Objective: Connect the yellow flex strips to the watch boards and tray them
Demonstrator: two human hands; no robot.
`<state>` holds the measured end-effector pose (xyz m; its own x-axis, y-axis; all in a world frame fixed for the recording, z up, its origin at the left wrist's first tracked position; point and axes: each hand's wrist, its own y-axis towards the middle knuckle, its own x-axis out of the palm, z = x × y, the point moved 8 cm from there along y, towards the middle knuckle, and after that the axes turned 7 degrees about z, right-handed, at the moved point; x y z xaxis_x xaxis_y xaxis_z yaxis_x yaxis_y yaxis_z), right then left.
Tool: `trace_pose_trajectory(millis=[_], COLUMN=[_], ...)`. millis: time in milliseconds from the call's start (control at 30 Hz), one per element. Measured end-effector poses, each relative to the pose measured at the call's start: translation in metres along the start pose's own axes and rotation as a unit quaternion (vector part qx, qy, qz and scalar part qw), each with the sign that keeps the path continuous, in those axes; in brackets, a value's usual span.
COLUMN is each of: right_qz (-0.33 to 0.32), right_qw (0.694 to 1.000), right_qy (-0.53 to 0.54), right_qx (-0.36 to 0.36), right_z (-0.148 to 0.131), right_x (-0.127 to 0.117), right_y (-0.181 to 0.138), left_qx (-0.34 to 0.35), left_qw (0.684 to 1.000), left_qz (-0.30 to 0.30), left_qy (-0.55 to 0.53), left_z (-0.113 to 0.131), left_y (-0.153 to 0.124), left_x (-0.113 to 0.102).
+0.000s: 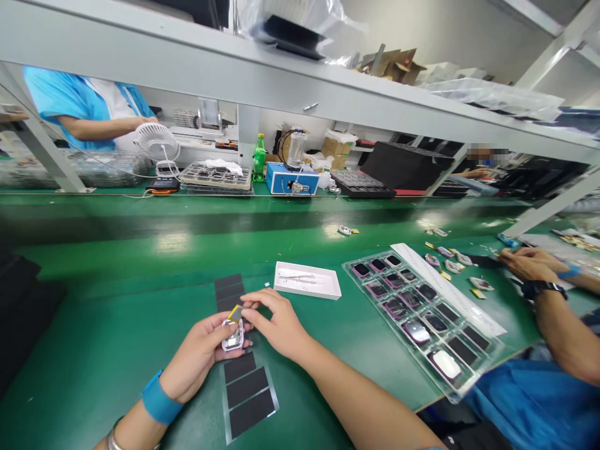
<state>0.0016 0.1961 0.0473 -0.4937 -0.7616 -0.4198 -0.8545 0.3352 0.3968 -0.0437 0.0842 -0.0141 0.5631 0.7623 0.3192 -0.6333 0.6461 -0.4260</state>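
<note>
Left hand (199, 353) curled closed around a small clear plastic-cased part (233, 335), palm up, with a yellow-and-black tab (235, 314) sticking out at the part's top end. Right hand (276, 325) just beside it, closed to a pinch, fingertips (248, 301) on that tab. Directly under both hands and running out on either side of them, a strip of black rectangular pads (246, 394) on a clear backing. Past the fingertips, a shallow white tray (304, 292) with thin metal pieces inside. Right of the right hand, a clear plastic tray (352, 278) of dark, shiny parts in rows, a white paper strip (445, 287) lying along it. Beneath everything, a green bench mat (117, 350). Well apart at far right, a co-worker's hands (527, 265) among small scattered parts (452, 262).
</note>
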Motion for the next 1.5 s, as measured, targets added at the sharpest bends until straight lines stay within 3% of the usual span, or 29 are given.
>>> trace_pose_trajectory(millis=[100,200,433,533,700,800,967,1300,1500], right_qz=[0.022,0.001,-0.072,-0.132,-0.208,-0.192,-0.112,-0.111,-0.078], right_qw=[0.998,0.997,0.984,0.968,0.953,0.96,0.969,0.976,0.973], right_qy=[-0.049,-0.072,-0.163,-0.214,-0.218,-0.204,-0.218,-0.189,-0.219], right_qx=[0.03,0.022,0.004,0.011,-0.011,-0.017,-0.02,0.009,-0.009], right_z=[0.01,0.011,0.019,0.026,0.023,0.022,0.022,0.022,0.028], right_x=[-0.007,-0.003,0.016,0.023,0.03,0.03,0.025,0.031,0.032], right_y=[0.005,0.006,-0.004,-0.009,-0.014,-0.012,-0.005,-0.006,0.002], left_qx=[0.012,0.033,0.059,0.06,0.064,0.065,0.058,0.067,0.077], left_qw=[0.997,0.992,0.991,0.99,0.99,0.989,0.99,0.987,0.987], left_qz=[0.064,0.106,0.111,0.112,0.111,0.106,0.09,0.083,0.078], left_qy=[-0.042,-0.067,-0.056,-0.053,-0.057,-0.075,-0.095,-0.122,-0.12], left_z=[0.006,0.01,0.012,0.012,0.012,0.013,0.011,0.013,0.015], left_y=[0.003,0.005,0.006,0.006,0.006,0.007,0.01,0.016,0.023], left_x=[-0.016,-0.028,-0.031,-0.031,-0.03,-0.03,-0.029,-0.028,-0.029])
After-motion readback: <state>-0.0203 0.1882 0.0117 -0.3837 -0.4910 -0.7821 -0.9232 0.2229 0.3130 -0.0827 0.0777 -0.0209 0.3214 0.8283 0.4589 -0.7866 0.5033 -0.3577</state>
